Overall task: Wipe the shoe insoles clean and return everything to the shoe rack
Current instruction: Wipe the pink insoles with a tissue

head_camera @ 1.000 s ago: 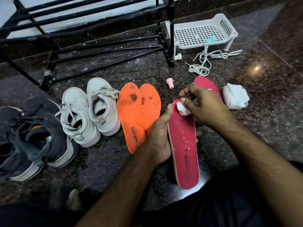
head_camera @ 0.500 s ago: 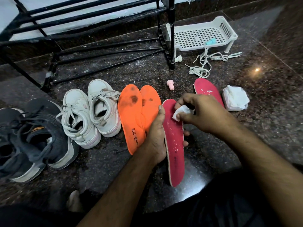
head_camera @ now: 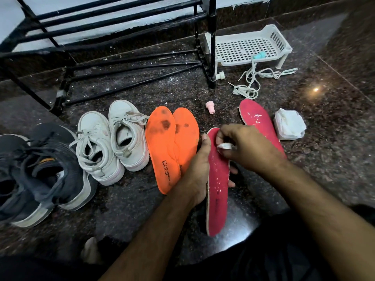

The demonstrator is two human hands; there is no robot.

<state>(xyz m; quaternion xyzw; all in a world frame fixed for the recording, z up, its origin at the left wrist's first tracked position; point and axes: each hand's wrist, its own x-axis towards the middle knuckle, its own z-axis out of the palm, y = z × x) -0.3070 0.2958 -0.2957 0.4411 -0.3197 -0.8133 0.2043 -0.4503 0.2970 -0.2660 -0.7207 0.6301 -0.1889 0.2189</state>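
Red insole (head_camera: 218, 179), flecked with white specks, is held above the dark stone floor (head_camera: 334, 118), edge-on and tilted so its top face turns toward the right hand. The left hand (head_camera: 197, 169) grips it along its left edge, thumb up near the toe end and fingertips showing past the right edge. The right hand (head_camera: 246, 146) has its fingers curled around a small white wipe (head_camera: 224, 146), which it presses against the upper part of the held insole.

Taking that held insole as the landmark: a second red insole (head_camera: 257, 122), also speckled white, lies flat on the floor just beyond and to the right of it, partly hidden by the right hand. Further right of that sits a white pack of wipes (head_camera: 289, 124). Just left of the held insole lie two orange insoles (head_camera: 168, 147) side by side, overlapping slightly, with dark stains near their toe ends. Left of those stands a pair of white sneakers (head_camera: 110, 140), and further left a pair of dark sneakers (head_camera: 40, 171). Beyond the held insole, a small pink cap (head_camera: 210, 104) lies on the floor, and past it a tangle of white laces (head_camera: 253, 82) trails toward a white plastic basket tray (head_camera: 246, 49). The black metal shoe rack (head_camera: 113, 37) stands at the far left, its tiers bare.
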